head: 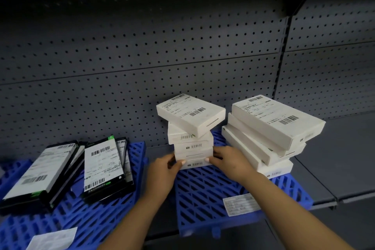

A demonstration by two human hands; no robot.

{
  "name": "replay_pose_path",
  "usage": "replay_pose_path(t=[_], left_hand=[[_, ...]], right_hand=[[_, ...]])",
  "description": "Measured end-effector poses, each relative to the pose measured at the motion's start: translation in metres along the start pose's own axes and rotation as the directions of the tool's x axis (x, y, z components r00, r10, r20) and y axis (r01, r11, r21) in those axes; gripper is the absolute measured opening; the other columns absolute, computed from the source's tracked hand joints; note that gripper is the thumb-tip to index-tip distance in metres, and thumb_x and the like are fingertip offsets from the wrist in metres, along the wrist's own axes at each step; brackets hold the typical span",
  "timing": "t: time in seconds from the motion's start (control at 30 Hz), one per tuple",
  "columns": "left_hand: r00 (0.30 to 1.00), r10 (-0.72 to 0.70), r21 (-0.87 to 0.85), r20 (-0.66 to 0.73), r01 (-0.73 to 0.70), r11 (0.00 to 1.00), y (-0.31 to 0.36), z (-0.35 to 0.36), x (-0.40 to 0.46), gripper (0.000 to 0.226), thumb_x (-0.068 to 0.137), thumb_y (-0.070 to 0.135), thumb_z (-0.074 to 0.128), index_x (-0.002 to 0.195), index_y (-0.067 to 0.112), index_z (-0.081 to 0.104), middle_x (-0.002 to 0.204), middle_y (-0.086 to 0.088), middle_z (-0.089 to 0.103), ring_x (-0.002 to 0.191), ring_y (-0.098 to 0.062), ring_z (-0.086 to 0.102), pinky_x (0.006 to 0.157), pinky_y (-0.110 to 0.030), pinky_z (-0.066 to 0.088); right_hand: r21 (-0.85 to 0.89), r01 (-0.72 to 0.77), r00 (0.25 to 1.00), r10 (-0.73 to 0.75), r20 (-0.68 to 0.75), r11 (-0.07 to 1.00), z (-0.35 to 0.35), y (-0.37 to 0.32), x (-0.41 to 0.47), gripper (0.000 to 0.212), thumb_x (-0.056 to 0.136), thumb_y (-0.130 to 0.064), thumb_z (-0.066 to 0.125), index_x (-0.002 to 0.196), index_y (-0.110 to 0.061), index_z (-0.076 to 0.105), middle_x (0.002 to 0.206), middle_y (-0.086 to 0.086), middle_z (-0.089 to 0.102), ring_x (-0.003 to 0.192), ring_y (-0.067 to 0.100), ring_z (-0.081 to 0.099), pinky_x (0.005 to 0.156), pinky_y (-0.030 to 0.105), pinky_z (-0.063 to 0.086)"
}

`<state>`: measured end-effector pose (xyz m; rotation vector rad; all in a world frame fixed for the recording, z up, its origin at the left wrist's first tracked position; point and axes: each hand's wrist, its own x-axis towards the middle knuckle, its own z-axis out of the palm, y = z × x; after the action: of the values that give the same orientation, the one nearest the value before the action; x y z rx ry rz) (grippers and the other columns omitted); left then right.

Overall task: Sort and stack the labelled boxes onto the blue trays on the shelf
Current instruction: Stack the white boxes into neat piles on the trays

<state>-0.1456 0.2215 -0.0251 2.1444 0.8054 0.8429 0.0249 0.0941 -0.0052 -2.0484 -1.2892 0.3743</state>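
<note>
- At the left edge of the frame, flat black boxes with white barcode labels [38, 170] lie loosely overlapped on a blue slatted plastic tray [113, 219]; a second group of the same black boxes [105, 168] lies just to their right on that tray.
- In the lower left corner, a blurred white paper label [52, 239] lies on the tray's front part.
- Left of centre, the person's left hand [164, 168] grips the left side of the lowest boxes in a stack of small white cardboard boxes [190, 134], thumb on the front face, fingers hidden behind.
- The stack, in the middle of the frame, stands on the rear left part of a second blue slatted tray [203, 195]; its top box sits twisted and overhanging, the lower ones roughly in line.
- Just right of centre, the right hand [229, 160] clamps the stack's right side, thumb on the front, so the pile is squeezed between both hands.
- The step in hand looks like squaring up or shifting this pile; the next move likely calls for steady pressure from both sides, since the crooked top box could slide off.
- Right of the hands, a fanned stack of larger flat white boxes [269, 134] rests on the same tray, close to the small pile.
- At lower right, a white printed label [241, 204] sits at the tray's front.
- Behind everything runs a dark grey perforated shelf back panel [142, 57].
</note>
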Motion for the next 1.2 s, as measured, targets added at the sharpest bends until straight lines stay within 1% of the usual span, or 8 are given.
replay_pose_path(t=[0.3, 0.5, 0.6, 0.77, 0.87, 0.97, 1.1, 1.2], left_hand=[[0.991, -0.048, -0.093, 0.122, 0.06, 0.994, 0.007, -0.01, 0.002, 0.047, 0.087, 0.031, 0.066, 0.131, 0.023, 0.053, 0.109, 0.013, 0.062, 0.083, 0.006, 0.058, 0.067, -0.011, 0.046], [1.0, 0.0, -0.122, 0.015, 0.001, 0.993, 0.017, -0.015, -0.004, 0.063, 0.085, 0.038, 0.065, 0.142, 0.027, 0.039, 0.12, 0.02, 0.054, 0.101, -0.001, 0.056, 0.082, -0.019, 0.047], [0.999, -0.018, -0.205, -0.029, 0.012, 0.979, 0.026, -0.009, -0.004, 0.053, 0.087, 0.031, 0.064, 0.136, 0.024, 0.045, 0.109, 0.025, 0.056, 0.097, 0.01, 0.055, 0.072, -0.007, 0.046], [0.992, -0.025, -0.203, -0.125, -0.001, 0.979, 0.028, 0.0, -0.007, 0.03, 0.091, 0.022, 0.061, 0.119, 0.027, 0.056, 0.103, 0.027, 0.059, 0.094, 0.012, 0.057, 0.072, -0.004, 0.044], [0.985, -0.012, -0.099, -0.17, -0.005, 0.995, 0.024, 0.001, -0.006, 0.022, 0.092, 0.025, 0.059, 0.114, 0.022, 0.061, 0.103, 0.016, 0.064, 0.094, 0.006, 0.059, 0.076, -0.015, 0.05], [0.984, 0.015, -0.026, -0.179, -0.02, 0.999, 0.019, 0.002, -0.006, 0.018, 0.092, 0.028, 0.057, 0.108, 0.019, 0.062, 0.098, 0.012, 0.066, 0.089, 0.001, 0.061, 0.077, -0.032, 0.056], [0.987, 0.028, 0.062, -0.16, -0.018, 0.998, 0.019, -0.001, -0.003, 0.022, 0.092, 0.031, 0.057, 0.109, 0.018, 0.061, 0.1, 0.01, 0.067, 0.089, -0.006, 0.064, 0.076, -0.033, 0.056], [0.991, -0.01, 0.021, -0.133, 0.013, 1.0, 0.022, 0.0, -0.006, 0.055, 0.089, 0.038, 0.061, 0.138, 0.024, 0.041, 0.113, 0.017, 0.062, 0.103, -0.003, 0.061, 0.084, -0.026, 0.052]], right_hand=[[0.089, -0.052, 0.998, 0.055, -0.028, 0.995, 0.004, -0.011, -0.009, 0.036, 0.092, -0.027, 0.06, 0.127, -0.021, 0.057, 0.122, -0.005, 0.064, 0.11, 0.009, 0.059, 0.093, 0.021, 0.045], [0.032, 0.012, 0.99, -0.007, -0.142, 0.999, -0.004, -0.022, -0.02, 0.08, 0.091, -0.038, 0.058, 0.15, -0.034, 0.005, 0.126, -0.006, 0.058, 0.11, 0.017, 0.057, 0.085, 0.029, 0.048], [-0.058, 0.154, 0.962, -0.163, -0.217, 0.986, -0.009, -0.028, -0.023, 0.07, 0.092, -0.034, 0.057, 0.146, -0.04, 0.013, 0.113, -0.002, 0.064, 0.087, 0.014, 0.06, 0.068, 0.032, 0.049], [-0.324, 0.176, 0.944, -0.253, -0.213, 0.93, -0.011, -0.03, -0.015, 0.058, 0.096, -0.031, 0.05, 0.147, -0.027, 0.022, 0.107, 0.006, 0.061, 0.091, 0.021, 0.056, 0.062, 0.027, 0.032], [-0.5, 0.178, 0.912, -0.333, -0.24, 0.848, -0.011, -0.027, -0.013, 0.06, 0.095, -0.031, 0.053, 0.147, -0.018, 0.026, 0.1, 0.007, 0.062, 0.087, 0.022, 0.058, 0.059, 0.026, 0.033], [-0.653, 0.167, 0.824, -0.468, -0.319, 0.738, -0.002, -0.017, -0.008, 0.066, 0.067, -0.03, 0.084, 0.124, -0.006, 0.058, 0.064, 0.001, 0.062, 0.052, 0.016, 0.057, 0.041, 0.019, 0.029], [-0.658, 0.165, 0.779, -0.506, -0.37, 0.735, 0.005, -0.012, -0.004, 0.067, 0.06, -0.03, 0.087, 0.117, -0.005, 0.063, 0.057, 0.001, 0.06, 0.045, 0.015, 0.054, 0.036, 0.019, 0.036], [-0.629, 0.16, 0.796, -0.476, -0.374, 0.761, 0.002, -0.014, -0.007, 0.075, 0.063, -0.034, 0.085, 0.126, -0.005, 0.057, 0.069, 0.001, 0.065, 0.056, 0.014, 0.06, 0.041, 0.019, 0.041]])
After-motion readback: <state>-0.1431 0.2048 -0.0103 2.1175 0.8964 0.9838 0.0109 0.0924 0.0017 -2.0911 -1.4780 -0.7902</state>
